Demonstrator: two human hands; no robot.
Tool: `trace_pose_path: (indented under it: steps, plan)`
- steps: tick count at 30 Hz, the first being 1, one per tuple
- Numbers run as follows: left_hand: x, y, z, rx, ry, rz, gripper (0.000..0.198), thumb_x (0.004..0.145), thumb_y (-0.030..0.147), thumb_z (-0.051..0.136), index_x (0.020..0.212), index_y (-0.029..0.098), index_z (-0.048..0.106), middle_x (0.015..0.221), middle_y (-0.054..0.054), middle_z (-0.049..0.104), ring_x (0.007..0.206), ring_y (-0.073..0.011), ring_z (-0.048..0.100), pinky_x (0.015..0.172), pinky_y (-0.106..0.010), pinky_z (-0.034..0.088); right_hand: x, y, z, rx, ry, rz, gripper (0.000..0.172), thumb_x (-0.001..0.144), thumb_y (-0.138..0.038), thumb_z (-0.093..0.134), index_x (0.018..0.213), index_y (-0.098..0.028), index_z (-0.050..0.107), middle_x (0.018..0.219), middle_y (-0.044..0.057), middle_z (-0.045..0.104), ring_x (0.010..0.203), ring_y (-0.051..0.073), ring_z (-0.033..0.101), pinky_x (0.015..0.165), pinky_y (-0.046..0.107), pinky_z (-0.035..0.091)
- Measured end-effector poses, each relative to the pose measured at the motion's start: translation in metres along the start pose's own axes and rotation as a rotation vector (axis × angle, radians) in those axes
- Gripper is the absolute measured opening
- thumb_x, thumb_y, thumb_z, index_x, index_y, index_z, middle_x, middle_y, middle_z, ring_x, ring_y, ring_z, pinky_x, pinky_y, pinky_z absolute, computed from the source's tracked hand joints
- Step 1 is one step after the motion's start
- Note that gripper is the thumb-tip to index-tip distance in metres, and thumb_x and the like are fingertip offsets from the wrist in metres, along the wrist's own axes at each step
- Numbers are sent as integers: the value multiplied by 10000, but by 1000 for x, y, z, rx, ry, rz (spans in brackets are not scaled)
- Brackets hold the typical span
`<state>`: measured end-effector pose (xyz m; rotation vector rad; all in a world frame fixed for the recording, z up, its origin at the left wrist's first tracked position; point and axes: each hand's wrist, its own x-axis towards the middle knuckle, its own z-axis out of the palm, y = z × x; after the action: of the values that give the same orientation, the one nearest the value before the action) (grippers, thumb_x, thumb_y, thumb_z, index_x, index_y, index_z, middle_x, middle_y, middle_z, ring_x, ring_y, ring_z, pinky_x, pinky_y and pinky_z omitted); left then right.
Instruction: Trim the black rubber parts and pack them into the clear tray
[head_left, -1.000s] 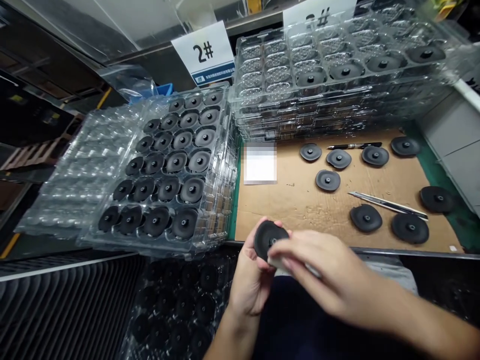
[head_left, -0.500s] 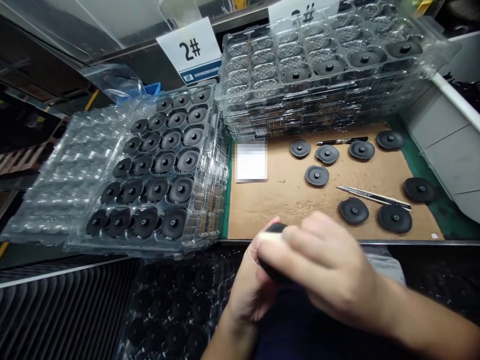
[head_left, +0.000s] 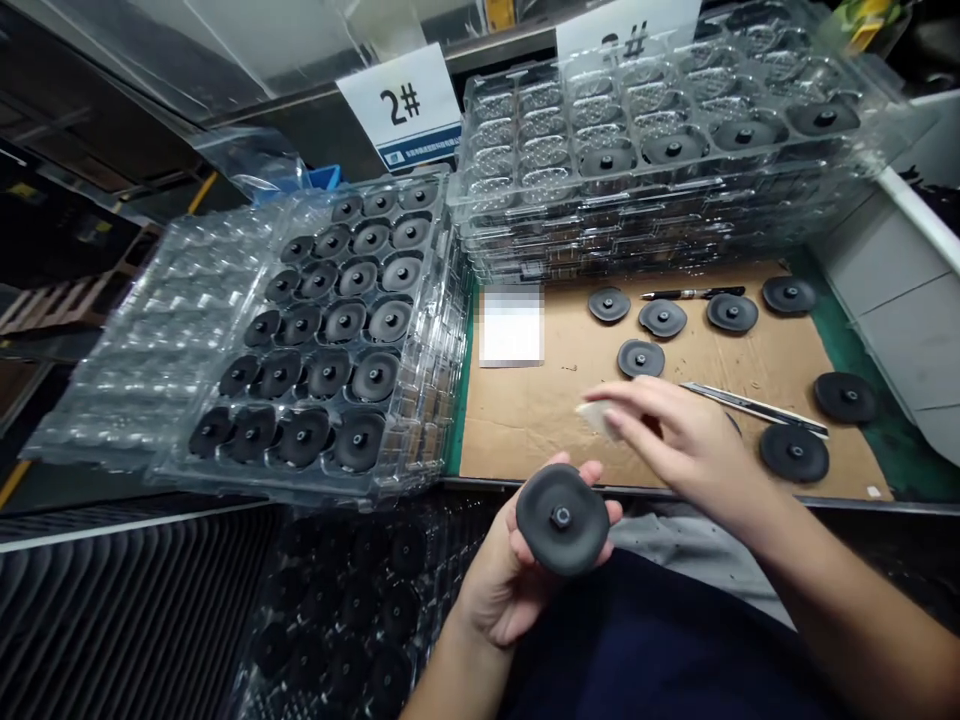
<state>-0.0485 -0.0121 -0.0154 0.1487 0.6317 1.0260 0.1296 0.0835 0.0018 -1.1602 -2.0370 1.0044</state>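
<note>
My left hand (head_left: pixel 504 575) grips a round black rubber disc (head_left: pixel 562 520) with a small centre hub, held face up just below the bench edge. Up and to the right, my right hand (head_left: pixel 679 440) reaches over the cardboard mat (head_left: pixel 555 400). Its fingers pinch a small whitish piece (head_left: pixel 595 415). That hand covers part of one loose black disc on the mat. Other loose discs (head_left: pixel 640 358) lie beyond it.
A clear blister tray (head_left: pixel 330 330) filled with black discs sits at left, beside empty clear trays (head_left: pixel 150 330). A stack of clear trays (head_left: pixel 660 170) stands at the back. A utility knife (head_left: pixel 754 408) and a pen (head_left: pixel 694 293) lie on the mat. A "2#" sign (head_left: pixel 401 105) stands behind.
My right hand lifted off the disc and moved up and right over the mat with the whitish piece. The disc in my left hand is now uncovered, lower and face up.
</note>
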Motion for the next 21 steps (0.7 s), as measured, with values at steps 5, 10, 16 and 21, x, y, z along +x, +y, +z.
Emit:
trace_pose_path:
  steps: [5,10,16,21]
  plan:
    - [-2,1,-8,-124,-120,-2,667,644,428,755,1248,255,532,1361,-76,517,1142,-293,569,881,-331,521,-41,44,18,158,-175,303,277,923,-360,444,1094,-245,627,1109,39,658,1020,209,605,859,329,479]
    - [-1,0,-7,-145,-144,-23,644,666,433,731,1251,254,531,1310,-67,564,1142,-291,571,896,-346,516,-71,52,25,165,-198,350,287,912,-354,452,1100,-216,620,1077,65,674,952,230,639,761,325,524]
    - [-2,-8,4,-99,-124,-52,702,617,436,766,1247,229,535,1206,-75,625,1070,-264,610,900,-342,503,-47,-15,-11,-95,164,-84,296,874,-200,550,1159,-275,581,1057,5,664,815,145,600,696,272,429]
    - [-4,-17,2,-53,-6,-13,597,623,453,760,1134,181,615,1049,-51,669,1060,-218,586,908,-284,471,-28,-46,2,-184,-91,-403,252,911,-148,435,1073,-204,619,803,13,656,674,137,510,623,302,308]
